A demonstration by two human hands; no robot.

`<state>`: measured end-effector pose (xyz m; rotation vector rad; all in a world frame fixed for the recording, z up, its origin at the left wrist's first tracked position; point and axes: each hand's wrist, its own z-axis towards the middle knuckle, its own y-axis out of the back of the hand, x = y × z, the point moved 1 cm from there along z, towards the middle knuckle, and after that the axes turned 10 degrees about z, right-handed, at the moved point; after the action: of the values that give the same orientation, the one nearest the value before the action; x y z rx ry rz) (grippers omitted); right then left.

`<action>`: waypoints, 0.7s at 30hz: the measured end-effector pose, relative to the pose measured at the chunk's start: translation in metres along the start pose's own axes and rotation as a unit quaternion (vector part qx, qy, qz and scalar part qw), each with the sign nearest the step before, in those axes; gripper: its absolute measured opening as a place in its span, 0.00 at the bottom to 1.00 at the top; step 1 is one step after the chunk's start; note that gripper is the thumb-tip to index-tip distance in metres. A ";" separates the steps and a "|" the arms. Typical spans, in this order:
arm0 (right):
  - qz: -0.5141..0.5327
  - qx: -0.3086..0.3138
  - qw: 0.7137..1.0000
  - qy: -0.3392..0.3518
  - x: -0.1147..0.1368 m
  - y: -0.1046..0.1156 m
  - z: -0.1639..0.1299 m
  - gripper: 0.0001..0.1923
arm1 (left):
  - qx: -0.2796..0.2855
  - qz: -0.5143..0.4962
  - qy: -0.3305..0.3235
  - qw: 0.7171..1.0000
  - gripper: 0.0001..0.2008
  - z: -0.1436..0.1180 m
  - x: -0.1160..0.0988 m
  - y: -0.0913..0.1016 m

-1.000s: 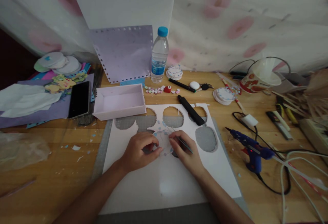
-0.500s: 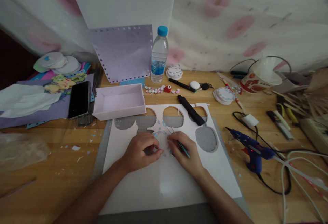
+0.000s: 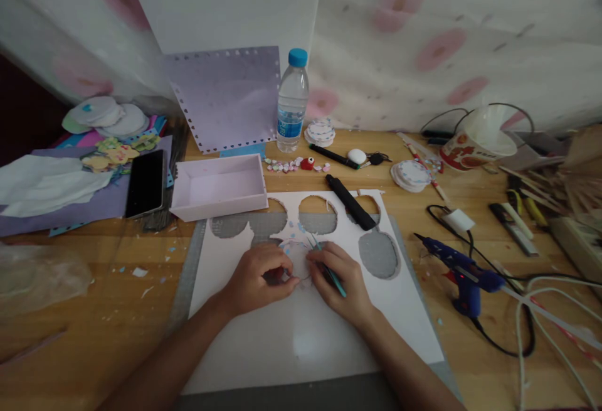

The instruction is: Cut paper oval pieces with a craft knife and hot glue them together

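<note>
From my end, the left hand at lower centre curls at the left edge of a white paper disc; I can't tell whether its grip is closed on it. I'd steady the disc lightly and work the teal tweezers low and slow. The disc lies between both grips; the right hand pinches the tweezers, tips near the disc's upper-right edge

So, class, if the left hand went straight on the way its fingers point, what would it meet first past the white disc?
Most likely the right hand, which faces the left hand across the white disc, though depth is hard to judge.
</note>
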<state>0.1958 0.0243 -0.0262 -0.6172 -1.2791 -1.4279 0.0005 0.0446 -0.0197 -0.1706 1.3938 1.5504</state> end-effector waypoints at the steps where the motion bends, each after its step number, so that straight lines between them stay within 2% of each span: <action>1: 0.008 -0.006 1.000 -0.004 0.001 0.001 0.000 0.07 | 0.000 -0.005 0.004 1.000 0.07 0.000 0.000 0.000; 6: 0.081 -0.087 0.992 -0.052 0.004 0.006 -0.001 0.10 | -0.006 -0.041 0.019 0.999 0.06 0.001 0.000 0.003; 11: 0.141 -0.183 0.962 -0.143 -0.003 0.010 0.000 0.10 | 0.015 -0.073 0.023 0.997 0.05 0.001 -0.001 0.006; 15: 0.199 -0.181 0.953 -0.140 -0.005 0.013 0.004 0.08 | 0.021 -0.078 0.040 0.996 0.03 -0.002 0.002 0.005; 17: 0.192 -0.187 0.955 -0.130 -0.006 0.018 0.006 0.09 | 0.017 -0.100 0.059 0.993 0.06 -0.004 0.004 0.004; 21: 0.134 -0.202 0.961 -0.131 -0.007 0.034 0.012 0.09 | -0.010 -0.156 0.119 0.981 0.06 -0.006 0.008 0.003</action>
<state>0.2257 0.0426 -0.0168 -1.2421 -1.0535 -1.4169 -0.0085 0.0444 -0.0255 -0.5752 1.4564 1.3129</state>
